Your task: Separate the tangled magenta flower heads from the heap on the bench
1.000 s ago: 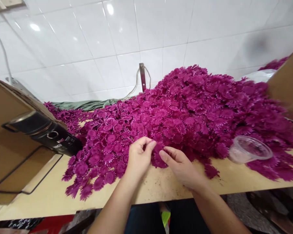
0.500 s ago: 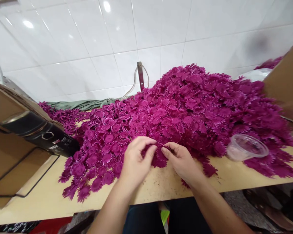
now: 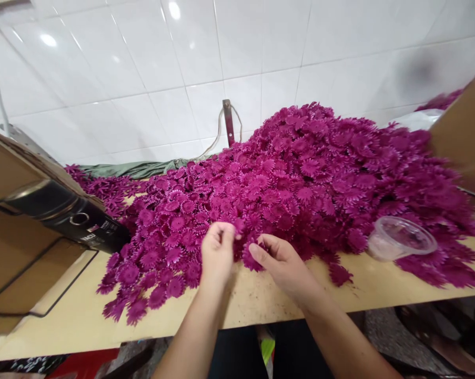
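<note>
A magenta artificial flower head [image 3: 252, 259] is pinched between the thumb and fingers of my right hand [image 3: 279, 260], at the front of the pile. My left hand [image 3: 218, 247] is just to its left, fingers curled together, with a small magenta piece near its fingertips; whether it grips that piece is hard to see. Behind both hands rises a large pile of magenta flower heads [image 3: 284, 173], spread across the worktable [image 3: 256, 300].
A clear plastic cup [image 3: 401, 239] leans among the flowers on the right. On the left a black vacuum flask [image 3: 71, 216] lies tilted by a cardboard box [image 3: 8, 252] and a black wire frame [image 3: 63, 287]. Another cardboard panel [image 3: 464, 131] stands at right, and a tiled wall [image 3: 142, 68] behind.
My left hand has turned and its fingers have closed more tightly. My right hand has shifted slightly left, and the flower head in it now shows more plainly.
</note>
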`<state>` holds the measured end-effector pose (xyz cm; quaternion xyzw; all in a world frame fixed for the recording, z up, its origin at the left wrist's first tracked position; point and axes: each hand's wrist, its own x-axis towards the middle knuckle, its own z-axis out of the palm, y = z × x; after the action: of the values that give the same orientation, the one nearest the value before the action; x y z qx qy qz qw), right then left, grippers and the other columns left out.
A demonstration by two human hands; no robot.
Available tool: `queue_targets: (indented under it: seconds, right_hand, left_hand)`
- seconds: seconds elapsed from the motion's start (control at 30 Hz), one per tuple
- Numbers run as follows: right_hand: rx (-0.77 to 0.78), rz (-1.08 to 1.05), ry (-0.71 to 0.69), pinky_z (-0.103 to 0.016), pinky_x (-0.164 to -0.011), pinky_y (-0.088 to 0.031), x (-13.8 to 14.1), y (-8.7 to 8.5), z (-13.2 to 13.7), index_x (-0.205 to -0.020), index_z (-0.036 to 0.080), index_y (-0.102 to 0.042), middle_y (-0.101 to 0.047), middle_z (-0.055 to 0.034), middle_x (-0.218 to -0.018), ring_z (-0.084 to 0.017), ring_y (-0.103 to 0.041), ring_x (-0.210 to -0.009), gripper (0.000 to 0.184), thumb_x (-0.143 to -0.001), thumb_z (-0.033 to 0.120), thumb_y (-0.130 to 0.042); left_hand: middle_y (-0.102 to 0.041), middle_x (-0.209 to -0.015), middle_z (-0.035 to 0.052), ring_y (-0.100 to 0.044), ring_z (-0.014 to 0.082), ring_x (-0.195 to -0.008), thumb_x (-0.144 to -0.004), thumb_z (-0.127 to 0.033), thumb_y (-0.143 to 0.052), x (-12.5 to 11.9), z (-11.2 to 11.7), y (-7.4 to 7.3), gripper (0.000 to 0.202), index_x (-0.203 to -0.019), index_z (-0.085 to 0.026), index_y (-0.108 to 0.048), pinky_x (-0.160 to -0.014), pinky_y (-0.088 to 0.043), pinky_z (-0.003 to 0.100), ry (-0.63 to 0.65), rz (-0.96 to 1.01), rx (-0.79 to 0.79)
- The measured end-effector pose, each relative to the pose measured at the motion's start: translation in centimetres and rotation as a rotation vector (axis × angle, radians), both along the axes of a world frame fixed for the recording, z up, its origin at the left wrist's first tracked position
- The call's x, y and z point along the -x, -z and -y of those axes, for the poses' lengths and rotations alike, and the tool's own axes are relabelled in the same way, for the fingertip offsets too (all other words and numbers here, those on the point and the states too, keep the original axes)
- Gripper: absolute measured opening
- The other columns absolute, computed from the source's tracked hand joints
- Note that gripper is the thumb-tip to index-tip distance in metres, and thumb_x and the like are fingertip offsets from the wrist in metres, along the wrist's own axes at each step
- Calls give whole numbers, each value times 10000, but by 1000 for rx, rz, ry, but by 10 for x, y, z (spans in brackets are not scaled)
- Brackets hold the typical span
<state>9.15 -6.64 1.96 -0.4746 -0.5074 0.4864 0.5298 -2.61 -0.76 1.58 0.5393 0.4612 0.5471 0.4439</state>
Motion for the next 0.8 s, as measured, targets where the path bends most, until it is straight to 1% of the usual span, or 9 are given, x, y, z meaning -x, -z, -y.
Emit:
queue_targets:
  seconds: [0.07, 0.13, 0.2, 0.3, 0.33, 0.4, 0.5, 0.67, 0.8]
  right_hand:
    - [-10, 26, -56, -228, -531, -334, -1, -4, 5, -610, 184, -442, -396, 42, -576, -92, -369, -552, 279, -782, 393, -512]
    - [-40, 52, -23, -232, -570, -364, -4, -6, 6, -655, 178, -494, -443, 20, -642, -102, -413, -606, 209, -775, 347, -522]
    - [-65, 60, 58, -235, -590, -382, -7, -4, 4, -700, 181, -530, -476, 7, -694, -110, -439, -640, 157, -756, 327, -537]
    - [-37, 45, 153, -239, -584, -395, -11, 2, -4, -765, 185, -553, -506, 10, -681, -114, -454, -624, 136, -740, 317, -535]
    - [-25, 45, 170, -241, -579, -396, -11, 4, -6, -768, 182, -553, -509, 13, -663, -114, -454, -610, 140, -733, 317, -536]
    - [-19, 66, 191, -244, -569, -393, -11, 6, -9, -726, 175, -547, -511, 14, -636, -113, -450, -592, 152, -718, 327, -538]
    - [-16, 150, 241, -243, -539, -367, -10, 5, -9, -632, 174, -518, -495, 15, -586, -112, -425, -564, 216, -720, 370, -531]
    - [-5, 172, 301, -234, -468, -289, -9, 4, -11, -533, 183, -434, -363, 38, -509, -94, -328, -511, 366, -748, 476, -478]
    - [-34, 90, 252, -231, -471, -283, -4, 3, -11, -538, 189, -400, -325, 45, -527, -87, -305, -516, 368, -758, 476, -470]
  left_hand:
    - [-538, -562, -40, -512, 90, -527, -751, -248, -512, 10, -16, -4, 126, -653, -172, -489, -577, -426, 221, -168, 123, 31]
    - [-561, -654, -22, -553, 103, -618, -723, -230, -545, 18, -27, -8, 71, -719, -171, -506, -641, -448, 238, -226, 104, -34]
    - [-586, -842, 24, -574, 142, -811, -667, -182, -599, 20, -28, -12, 143, -798, -172, -544, -748, -455, 277, -209, -52, -148]
    - [-534, -1070, 78, -502, 201, -1039, -653, -138, -602, 14, -12, -14, 239, -885, -181, -570, -848, -432, 332, -183, -299, -311]
    - [-537, -1065, 82, -501, 204, -1040, -681, -141, -581, 10, -4, -14, 217, -894, -182, -572, -851, -432, 339, -150, -343, -350]
    - [-583, -970, 69, -544, 191, -962, -751, -167, -534, 4, 12, -13, 142, -884, -184, -583, -836, -443, 333, -1, -386, -381]
    - [-619, -892, 50, -578, 180, -887, -779, -221, -552, -2, 26, -9, 125, -889, -200, -607, -816, -460, 319, 201, -428, -356]
    - [-635, -918, 57, -581, 176, -897, -774, -180, -544, -6, 27, -3, 156, -907, -201, -622, -823, -458, 319, 241, -416, -324]
    - [-640, -767, 25, -588, 149, -755, -760, -187, -538, -9, 24, -5, 91, -771, -183, -628, -721, -461, 271, 240, -315, -235]
